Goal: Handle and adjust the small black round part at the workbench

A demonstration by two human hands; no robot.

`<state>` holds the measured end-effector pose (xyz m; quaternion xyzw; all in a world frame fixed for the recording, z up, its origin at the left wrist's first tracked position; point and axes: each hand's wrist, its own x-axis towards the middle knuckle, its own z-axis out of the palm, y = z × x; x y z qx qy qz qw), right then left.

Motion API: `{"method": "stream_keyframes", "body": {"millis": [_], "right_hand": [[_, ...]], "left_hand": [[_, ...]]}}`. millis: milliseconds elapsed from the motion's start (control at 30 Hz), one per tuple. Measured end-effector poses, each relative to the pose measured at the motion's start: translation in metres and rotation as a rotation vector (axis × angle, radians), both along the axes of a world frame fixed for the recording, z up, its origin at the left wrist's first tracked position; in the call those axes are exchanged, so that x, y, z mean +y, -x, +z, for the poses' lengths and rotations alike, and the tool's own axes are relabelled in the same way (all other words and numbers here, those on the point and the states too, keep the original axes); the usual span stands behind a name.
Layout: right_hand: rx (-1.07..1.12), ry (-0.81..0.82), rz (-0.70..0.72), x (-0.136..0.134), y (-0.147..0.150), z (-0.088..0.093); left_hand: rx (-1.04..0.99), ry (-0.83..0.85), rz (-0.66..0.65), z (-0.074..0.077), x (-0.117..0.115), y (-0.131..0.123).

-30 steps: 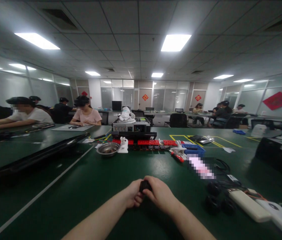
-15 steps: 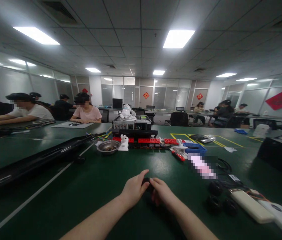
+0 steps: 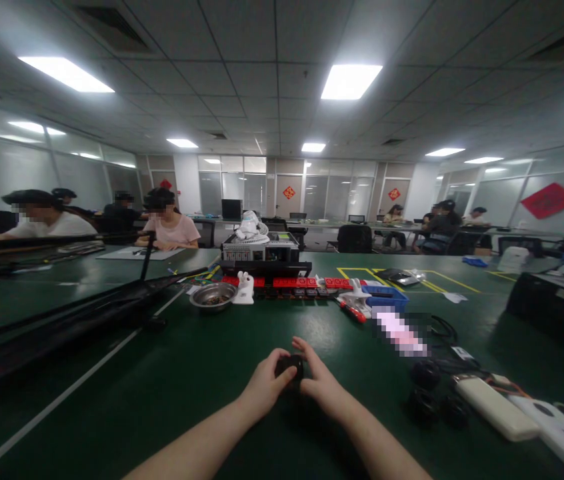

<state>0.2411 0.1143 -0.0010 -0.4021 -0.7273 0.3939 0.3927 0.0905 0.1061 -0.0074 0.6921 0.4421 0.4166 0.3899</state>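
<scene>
Low over the green table point(image 3: 187, 373), both my hands meet around a small black object point(image 3: 291, 365) that I cannot name. My left hand point(image 3: 261, 388) pinches it from the left with thumb and fingers. From the right, my right hand point(image 3: 318, 381) closes on it with fingers curled over its top. Most of the object is hidden between the fingers.
Ahead lie a metal bowl point(image 3: 213, 295), a row of red parts point(image 3: 297, 283), a computer case point(image 3: 260, 251), a red-handled tool point(image 3: 353, 311) and a blue bin point(image 3: 387, 298). Black round parts point(image 3: 425, 373) and white power banks point(image 3: 497, 408) sit right. A long black frame point(image 3: 62, 320) lies left. Other people sit at far tables.
My hands shifted a little forward on the table and closed again around the black object. At the left, the long black frame was lifted and a thin bar now rises above it.
</scene>
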Motion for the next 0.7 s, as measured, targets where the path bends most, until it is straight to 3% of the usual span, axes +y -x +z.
{"method": "stream_keyframes", "body": {"millis": [100,167,233,300,367,467,600,667,700], "right_hand": [[0.099,0.324,-0.121,0.008,-0.001,0.000],[0.031,0.562,-0.072,0.008,-0.001,0.000],[-0.082,0.657,0.015,0.005,0.000,0.001],[-0.177,0.515,-0.014,0.002,0.002,0.001],[-0.256,0.218,-0.108,-0.002,0.002,0.002],[-0.307,-0.158,-0.138,-0.009,0.001,0.009],[-0.339,-0.350,-0.166,-0.018,-0.001,0.020],[-0.322,-0.349,-0.219,-0.018,-0.001,0.022],[-0.287,-0.294,-0.241,-0.016,0.000,0.021]], "left_hand": [[0.160,-0.197,0.071,0.007,-0.004,0.004],[0.233,-0.240,0.078,0.010,-0.005,0.006],[0.278,-0.237,0.081,0.011,-0.003,0.007],[0.285,-0.199,0.090,0.010,-0.001,0.007],[0.220,-0.125,0.098,0.009,0.002,0.007],[-0.030,0.170,0.076,0.007,0.003,0.004],[-0.397,0.656,-0.054,0.007,0.002,-0.002],[-0.440,0.651,-0.066,0.008,0.001,-0.003],[-0.394,0.557,-0.035,0.009,0.000,-0.002]]}}
